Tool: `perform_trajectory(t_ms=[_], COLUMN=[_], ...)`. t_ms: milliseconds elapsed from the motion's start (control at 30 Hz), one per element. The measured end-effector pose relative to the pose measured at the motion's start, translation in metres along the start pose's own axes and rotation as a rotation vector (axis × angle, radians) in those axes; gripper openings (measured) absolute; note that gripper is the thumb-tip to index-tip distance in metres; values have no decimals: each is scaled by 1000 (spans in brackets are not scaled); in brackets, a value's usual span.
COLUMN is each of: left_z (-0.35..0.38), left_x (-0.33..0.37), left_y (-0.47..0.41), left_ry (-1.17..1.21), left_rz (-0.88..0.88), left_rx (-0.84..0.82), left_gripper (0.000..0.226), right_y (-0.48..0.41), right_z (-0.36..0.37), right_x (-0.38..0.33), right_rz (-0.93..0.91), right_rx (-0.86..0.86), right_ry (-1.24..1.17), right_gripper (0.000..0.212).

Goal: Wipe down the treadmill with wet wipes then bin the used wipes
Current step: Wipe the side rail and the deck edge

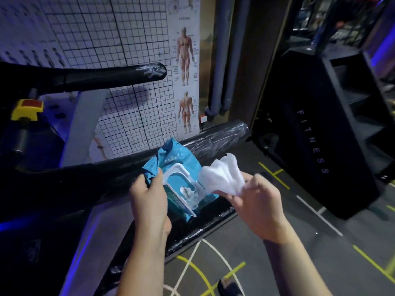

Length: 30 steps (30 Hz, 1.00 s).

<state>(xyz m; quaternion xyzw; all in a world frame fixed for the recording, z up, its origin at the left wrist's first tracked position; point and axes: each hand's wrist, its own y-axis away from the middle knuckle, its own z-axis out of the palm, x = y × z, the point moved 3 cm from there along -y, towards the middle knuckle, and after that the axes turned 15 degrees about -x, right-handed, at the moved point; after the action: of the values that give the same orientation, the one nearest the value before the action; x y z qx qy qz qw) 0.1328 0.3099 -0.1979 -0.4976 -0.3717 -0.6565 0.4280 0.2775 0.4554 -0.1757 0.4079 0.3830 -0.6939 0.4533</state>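
Observation:
My left hand [149, 199] grips a teal pack of wet wipes [181, 161] with its white flip lid open, held over the treadmill's black right handrail [215, 137]. Another wipe pokes out of the pack's opening. My right hand [256, 201] pinches a bunched white wet wipe [222, 174] just right of the pack. The treadmill's upper black handlebar [96, 76] crosses the left of the view, above its grey upright [85, 124].
A yellow stop button with a red top [27, 108] sits on the console at far left. A gridded wall with anatomy posters [184, 82] stands behind. A black machine marked FITNESS [314, 142] stands to the right on a floor with painted lines [213, 263].

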Motion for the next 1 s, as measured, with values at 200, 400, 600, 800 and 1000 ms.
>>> perform_trajectory(t_ms=[200, 400, 600, 800, 1000], left_z=[26, 50, 77, 108, 145], left_x=[-13, -12, -12, -10, -3], left_y=[-9, -20, -40, -60, -89], left_ry=[43, 25, 9, 3, 15], left_rz=[-23, -36, -36, -21, -11], left_rx=[-30, -60, -67, -28, -3], left_gripper=[15, 16, 22, 23, 20], right_y=[-20, -30, -40, -71, -123], right_z=[-22, -88, -168, -197, -221], right_x=[12, 2, 27, 47, 13], right_rz=[33, 91, 224, 282, -68], right_rx=[253, 451, 651, 747, 831], right_ry=[63, 174, 791, 488, 485], right_gripper=[22, 21, 31, 19, 11])
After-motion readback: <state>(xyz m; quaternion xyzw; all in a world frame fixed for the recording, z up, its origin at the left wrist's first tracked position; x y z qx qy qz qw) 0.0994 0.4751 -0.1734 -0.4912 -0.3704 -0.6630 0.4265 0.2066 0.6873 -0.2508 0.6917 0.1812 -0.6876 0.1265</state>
